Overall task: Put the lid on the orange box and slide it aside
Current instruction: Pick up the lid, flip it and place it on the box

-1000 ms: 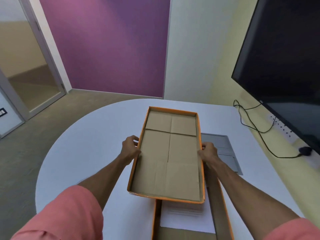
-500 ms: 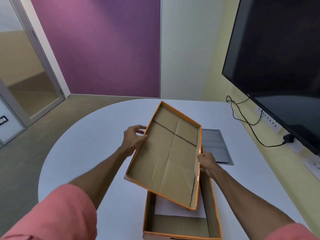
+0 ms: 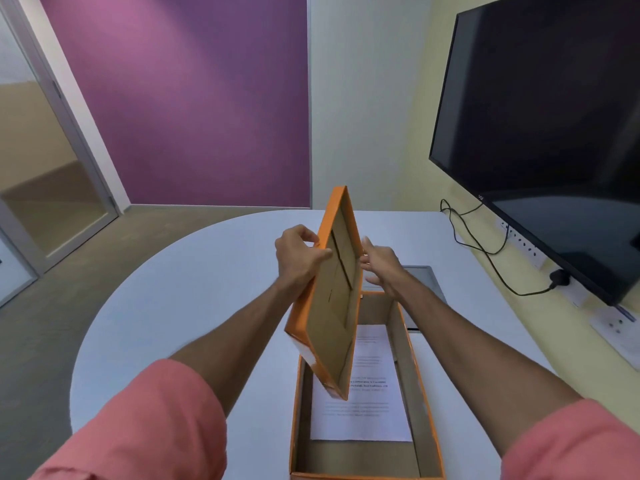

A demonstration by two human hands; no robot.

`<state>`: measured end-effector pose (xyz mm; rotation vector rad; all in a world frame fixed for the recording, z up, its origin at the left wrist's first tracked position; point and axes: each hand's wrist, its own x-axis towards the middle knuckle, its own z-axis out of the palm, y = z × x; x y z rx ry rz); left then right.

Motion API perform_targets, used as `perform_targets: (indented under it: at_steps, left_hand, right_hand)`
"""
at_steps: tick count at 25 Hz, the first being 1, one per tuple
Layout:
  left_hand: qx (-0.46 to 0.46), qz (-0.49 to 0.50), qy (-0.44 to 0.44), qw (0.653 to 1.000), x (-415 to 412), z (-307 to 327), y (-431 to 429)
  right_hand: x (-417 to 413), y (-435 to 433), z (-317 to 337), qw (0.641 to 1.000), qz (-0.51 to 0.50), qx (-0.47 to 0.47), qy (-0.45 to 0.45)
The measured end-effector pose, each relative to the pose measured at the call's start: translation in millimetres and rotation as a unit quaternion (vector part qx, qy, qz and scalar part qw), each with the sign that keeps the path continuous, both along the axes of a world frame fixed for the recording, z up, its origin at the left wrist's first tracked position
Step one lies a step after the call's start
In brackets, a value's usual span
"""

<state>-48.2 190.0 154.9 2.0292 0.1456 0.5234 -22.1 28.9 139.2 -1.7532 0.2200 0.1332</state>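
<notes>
Lid held on edge over open box near counter front edge. Left hand fingers grip lid; right hand fingers spread, loose. Not seated, no slide yet.

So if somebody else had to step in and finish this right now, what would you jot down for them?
Left hand: gripping the lid by its long left edge, carrying it alone.
Right hand: open, fingers spread just beside the lid's right edge, not gripping it.
Lid: in the air above the orange box, tipped up almost on edge, its brown inside facing right.
Orange box: open on the white table, with a printed sheet lying flat inside.
Done: lid picked up and partly turned.
Left: turn the lid hollow side down, fit it on the box, then slide the box aside.
</notes>
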Motion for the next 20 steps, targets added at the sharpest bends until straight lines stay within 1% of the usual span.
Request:
perform_targets:
  at_steps: [2, 4, 7, 8, 9, 11, 12, 14, 15, 17, 20]
  left_hand:
    - [0.007, -0.008, -0.01, 1.0, -2.8, -0.2, -16.9]
    - [0.012, -0.035, -0.025, 0.999, -5.4, 1.0, -32.2]
    - [0.012, -0.102, -0.033, 0.994, -9.0, 5.1, -49.7]
    - [-0.009, -0.13, -0.026, 0.991, -8.8, 5.8, -51.7]
    - [-0.051, -0.158, -0.01, 0.986, -8.0, 6.3, -51.6]
    - [-0.164, -0.197, 0.051, 0.965, -6.1, 4.4, -46.2]
    - [-0.211, -0.199, 0.092, 0.952, -3.7, 1.7, -40.4]
    - [-0.268, -0.193, 0.183, 0.926, 0.9, -8.3, -23.4]
    - [-0.28, -0.194, 0.222, 0.914, 2.6, -15.6, -13.8]
    - [-0.283, -0.189, 0.269, 0.901, 5.4, -28.6, 3.9]
    - [-0.253, -0.148, 0.313, 0.903, 5.0, -40.4, 21.8]
  right_hand:
    - [2.6, 7.4, 18.7, 0.998, 0.018, 0.063, 0.018]
    - [5.0, 8.7, 33.0, 0.995, 0.032, 0.093, 0.025]
    - [6.4, 5.0, 44.0, 0.995, -0.003, 0.097, 0.022]
    - [7.0, 1.4, 45.2, 0.996, -0.023, 0.086, 0.016]
    - [6.9, -3.8, 46.5, 0.997, -0.036, 0.072, 0.011]
    - [6.6, -15.2, 47.4, 0.997, -0.045, 0.056, 0.007]
    - [5.8, -20.7, 47.9, 0.997, -0.05, 0.057, 0.006]
    - [4.5, -29.7, 49.6, 0.995, -0.06, 0.075, 0.005]
    - [3.8, -33.7, 50.5, 0.994, -0.064, 0.093, 0.005]
    - [2.9, -40.4, 51.7, 0.987, -0.067, 0.145, 0.002]
    - [-0.3, -46.8, 51.5, 0.973, -0.063, 0.22, 0.003]
